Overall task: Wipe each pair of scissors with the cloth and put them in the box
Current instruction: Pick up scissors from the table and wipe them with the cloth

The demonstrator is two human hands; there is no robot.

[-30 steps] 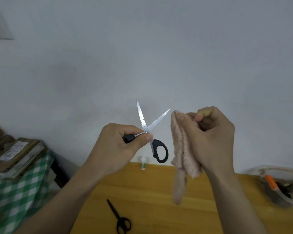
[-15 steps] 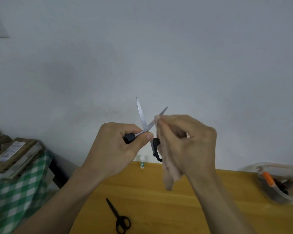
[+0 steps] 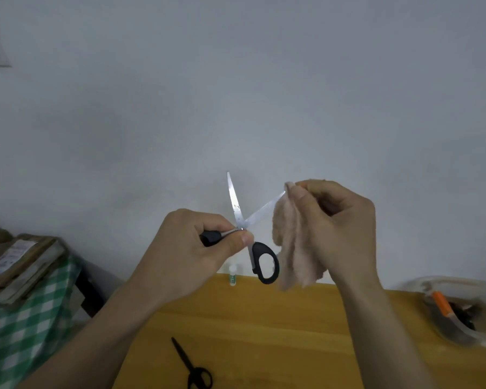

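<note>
Wooden worktop [image 3: 292,332] fills the near view, with small black scissors [image 3: 192,366] lying shut on it. Above it, the left hand [image 3: 191,254] grips one handle of the open black-handled scissors [image 3: 246,220], blades up. The right hand [image 3: 334,223] pinches the pink cloth [image 3: 295,248] around one blade tip. At the right edge sits a clear box [image 3: 460,310]; beyond stands a small bottle [image 3: 232,276] against the grey wall [image 3: 236,94].

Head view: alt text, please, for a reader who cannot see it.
The left hand holds open scissors up while the right hand pinches a pink cloth round one blade's tip. Below, black scissors lie on a wooden table.
</note>
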